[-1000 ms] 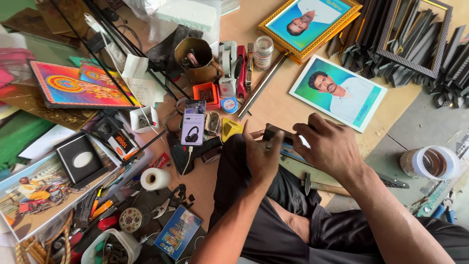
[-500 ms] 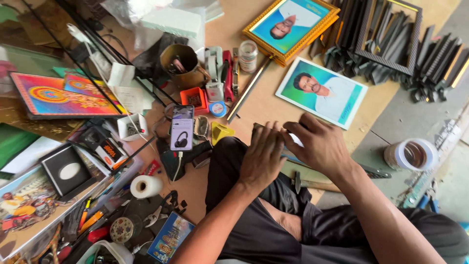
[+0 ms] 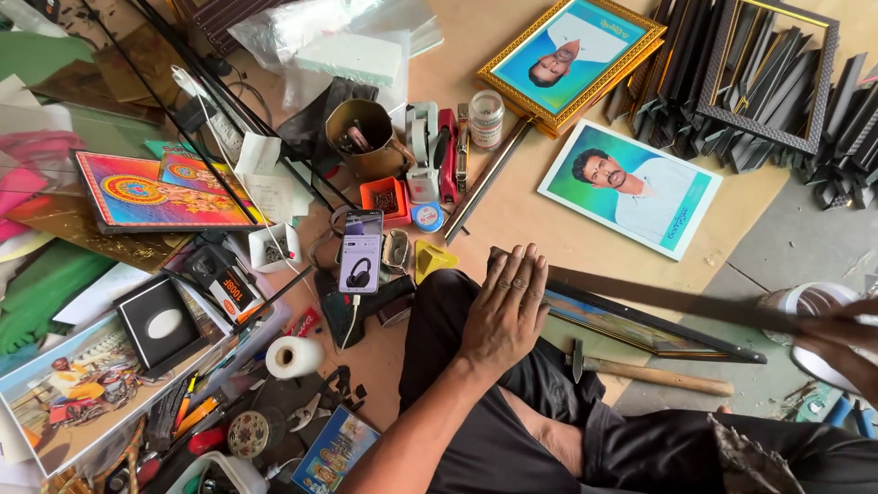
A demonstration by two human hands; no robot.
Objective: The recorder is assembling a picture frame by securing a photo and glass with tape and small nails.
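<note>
The left hand is lying flat and open, pressing the framed picture across the lap above the floor, while the blurred right hand, grip unclear, is reaching by a tape roll, so the unsteadied frame could be sliding onto the hammer.

Lit phone screen beside orange box

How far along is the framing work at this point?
Done: one portrait sits in a gold frame. In hand: the left hand lies flat on a dark-framed picture; the blurred right hand is at the far end of a long dark strip across it, hammer beside. Left: a portrait print lies unframed and a dark frame is empty.
</note>
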